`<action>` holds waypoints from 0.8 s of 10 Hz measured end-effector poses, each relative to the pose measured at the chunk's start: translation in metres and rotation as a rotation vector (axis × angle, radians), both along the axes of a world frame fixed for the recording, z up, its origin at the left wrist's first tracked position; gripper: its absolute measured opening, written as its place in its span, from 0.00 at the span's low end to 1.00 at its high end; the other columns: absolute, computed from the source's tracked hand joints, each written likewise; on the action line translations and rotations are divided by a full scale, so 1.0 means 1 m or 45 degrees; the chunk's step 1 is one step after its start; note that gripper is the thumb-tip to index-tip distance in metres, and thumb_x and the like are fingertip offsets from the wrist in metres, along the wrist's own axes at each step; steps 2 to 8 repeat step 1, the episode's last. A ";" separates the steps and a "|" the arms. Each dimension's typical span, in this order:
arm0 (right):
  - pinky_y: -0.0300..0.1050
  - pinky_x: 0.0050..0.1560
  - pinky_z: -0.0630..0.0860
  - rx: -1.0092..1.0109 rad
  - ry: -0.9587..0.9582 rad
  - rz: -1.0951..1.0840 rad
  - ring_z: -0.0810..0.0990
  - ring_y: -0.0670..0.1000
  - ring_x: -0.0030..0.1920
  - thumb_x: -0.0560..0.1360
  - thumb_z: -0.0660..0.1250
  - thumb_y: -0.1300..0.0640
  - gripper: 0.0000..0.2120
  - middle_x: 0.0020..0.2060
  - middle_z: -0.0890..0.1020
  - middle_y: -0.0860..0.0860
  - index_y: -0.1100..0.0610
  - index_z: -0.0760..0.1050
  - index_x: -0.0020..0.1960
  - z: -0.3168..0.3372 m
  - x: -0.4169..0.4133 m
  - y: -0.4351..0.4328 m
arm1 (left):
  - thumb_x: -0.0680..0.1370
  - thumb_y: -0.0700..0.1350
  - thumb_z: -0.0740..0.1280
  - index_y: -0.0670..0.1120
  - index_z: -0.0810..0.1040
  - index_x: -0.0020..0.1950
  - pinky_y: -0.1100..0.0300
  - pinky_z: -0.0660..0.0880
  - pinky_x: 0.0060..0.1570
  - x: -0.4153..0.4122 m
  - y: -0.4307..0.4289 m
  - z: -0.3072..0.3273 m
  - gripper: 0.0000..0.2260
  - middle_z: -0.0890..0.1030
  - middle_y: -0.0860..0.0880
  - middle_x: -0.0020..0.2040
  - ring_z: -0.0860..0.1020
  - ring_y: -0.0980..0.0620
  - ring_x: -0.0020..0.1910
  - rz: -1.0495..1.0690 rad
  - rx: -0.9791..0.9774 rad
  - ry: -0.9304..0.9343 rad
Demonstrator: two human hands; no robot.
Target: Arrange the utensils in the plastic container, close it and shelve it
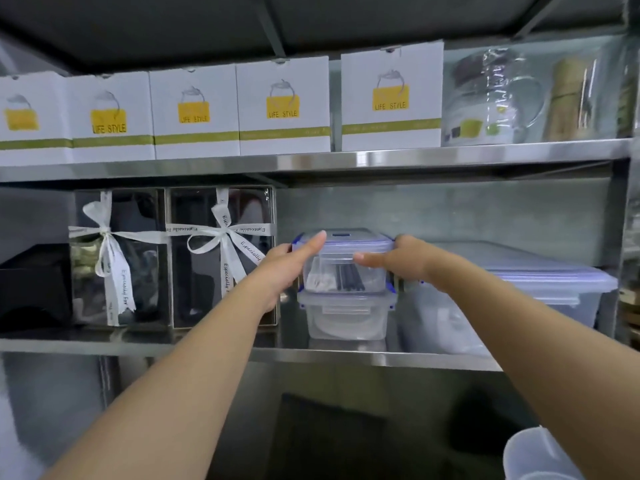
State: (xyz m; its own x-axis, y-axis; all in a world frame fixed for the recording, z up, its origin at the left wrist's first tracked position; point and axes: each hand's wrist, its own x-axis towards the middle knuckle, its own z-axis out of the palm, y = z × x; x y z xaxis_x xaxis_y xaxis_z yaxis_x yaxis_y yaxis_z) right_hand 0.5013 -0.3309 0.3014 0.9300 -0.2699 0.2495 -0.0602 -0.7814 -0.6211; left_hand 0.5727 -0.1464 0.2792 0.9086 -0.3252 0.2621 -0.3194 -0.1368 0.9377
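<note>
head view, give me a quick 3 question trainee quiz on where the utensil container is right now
1. True or false: the lidded utensil container sits directly on the bare steel shelf.
2. What flanks it on its sides? A) left hand and right hand B) one hand only C) nothing
3. Fill in: to its left stand gift boxes tied with white ____.

Key
1. False: it rests on a second clear container.
2. A
3. ribbon

hands (346,265) gripping lidded container (346,249), seemingly stacked
</note>
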 end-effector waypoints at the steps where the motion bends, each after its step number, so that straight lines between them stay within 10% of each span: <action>1: 0.46 0.51 0.71 -0.089 -0.049 -0.097 0.75 0.56 0.51 0.72 0.64 0.35 0.37 0.54 0.78 0.58 0.64 0.67 0.65 -0.002 -0.003 0.005 | 0.58 0.73 0.69 0.46 0.73 0.63 0.47 0.65 0.66 -0.006 -0.002 0.004 0.43 0.74 0.45 0.65 0.71 0.45 0.63 0.095 -0.029 -0.079; 8: 0.46 0.51 0.71 -0.089 -0.049 -0.097 0.75 0.56 0.51 0.72 0.64 0.35 0.37 0.54 0.78 0.58 0.64 0.67 0.65 -0.002 -0.003 0.005 | 0.58 0.73 0.69 0.46 0.73 0.63 0.47 0.65 0.66 -0.006 -0.002 0.004 0.43 0.74 0.45 0.65 0.71 0.45 0.63 0.095 -0.029 -0.079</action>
